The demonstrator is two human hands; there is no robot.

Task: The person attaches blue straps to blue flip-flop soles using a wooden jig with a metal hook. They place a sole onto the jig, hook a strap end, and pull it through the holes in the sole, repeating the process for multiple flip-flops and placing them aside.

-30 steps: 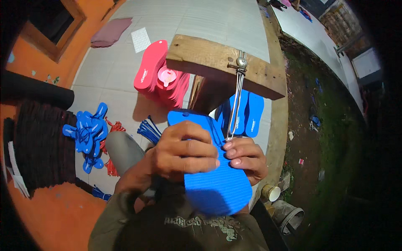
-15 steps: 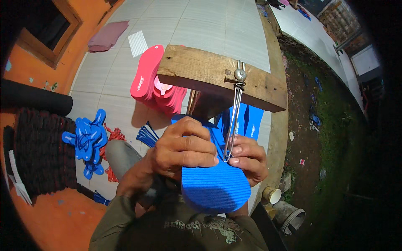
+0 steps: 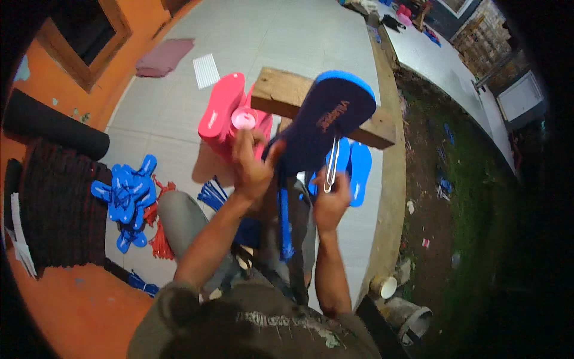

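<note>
1. The dark-faced blue sole is in front of the wooden beam, covering the beam's middle; its long axis slants from the wide, blue-rimmed end at upper right down to the narrower end at lower left.
2. A blue strap hangs below that lower end, nearly upright, between the two forearms; its own end dangles well clear of both hands.
3. The left hand is the nearer one, just beside the sole's lower left edge, so the sole lies to the right of its fingers and above them; the thumb points toward that edge and seems to meet it; blur hides whether thumb and fingers are clamped on it or apart.
4. The right hand is below the sole's lower right side, apart from it; its fingers are curled together around the bottom of a metal wire loop; the loop runs up, near upright, to the sole, which hides its top.
5. Beyond the left fingers stand the stacked pink soles with a round pink container; blue soles lie behind the right hand.
</note>
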